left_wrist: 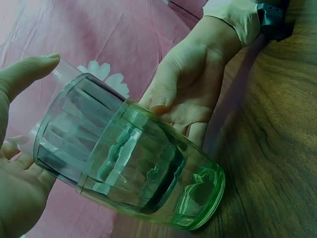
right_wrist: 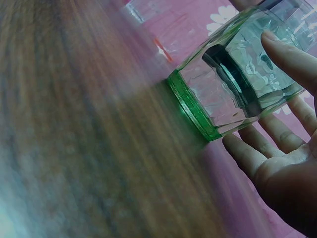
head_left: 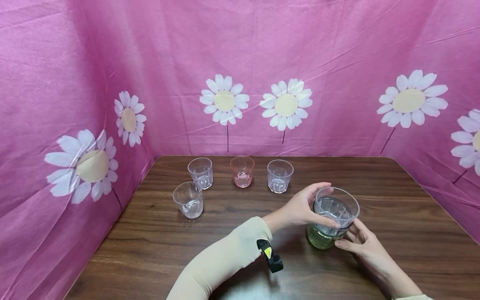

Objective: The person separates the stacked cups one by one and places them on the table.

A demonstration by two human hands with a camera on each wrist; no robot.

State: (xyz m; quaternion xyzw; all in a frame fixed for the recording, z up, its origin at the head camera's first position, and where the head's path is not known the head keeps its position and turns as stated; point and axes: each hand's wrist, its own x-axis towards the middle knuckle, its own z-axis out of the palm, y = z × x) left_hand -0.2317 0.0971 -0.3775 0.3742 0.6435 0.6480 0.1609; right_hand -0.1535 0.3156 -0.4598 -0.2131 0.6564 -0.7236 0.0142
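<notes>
A stack of nested tumblers stands upright between my hands at the right of the table in the head view. Its base is a green cup (head_left: 321, 238), with a dark grey cup (left_wrist: 74, 126) set in it and a clear cup (head_left: 346, 207) uppermost. My left hand (head_left: 300, 208) grips the upper part, thumb on the near side and fingers round the far side. Lower down, my right hand (head_left: 365, 246) holds the green cup, its thumb in front and fingers behind. The green base is close over the wood in the right wrist view.
Two clear cups (head_left: 200, 173) (head_left: 280, 178) and a pink cup (head_left: 242, 173) stand along the back of the brown table (head_left: 150, 250). Another clear cup (head_left: 188, 203) is nearer at the left. A pink flowered cloth (head_left: 255, 46) encloses the back and sides.
</notes>
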